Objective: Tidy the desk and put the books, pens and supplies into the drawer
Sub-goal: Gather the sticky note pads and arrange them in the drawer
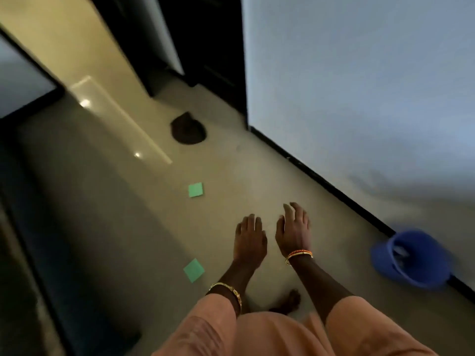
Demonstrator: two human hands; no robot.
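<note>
Floor (231, 176): smooth, pale, glossy, with bright reflections of light toward the upper left; a dark band is seen along its left side. Wall (359, 86): plain, pale blue-grey, matte, edged at its foot by a dark skirting strip running diagonally down to the right. Doorway (205, 34): dark, at top centre. Mat (189, 129): dark, rounded, lying on the floor near the doorway. Bucket (411, 258): blue, plastic, round, blurred, set on the floor against the skirting at right. Sticky notes, two, green, square, flat paper: the far note (195, 189) lies on the floor ahead of the hands; the near note (193, 270) lies just left of the left forearm. Left hand (249, 240): held palm down over the floor, fingers straight and loosely together, nothing held; a gold bangle is worn at the wrist. Right hand (294, 232): held likewise beside it, fingers slightly spread, nothing held; an orange thread band is worn at the wrist. Sleeves (205, 330): peach, soft cloth.
</note>
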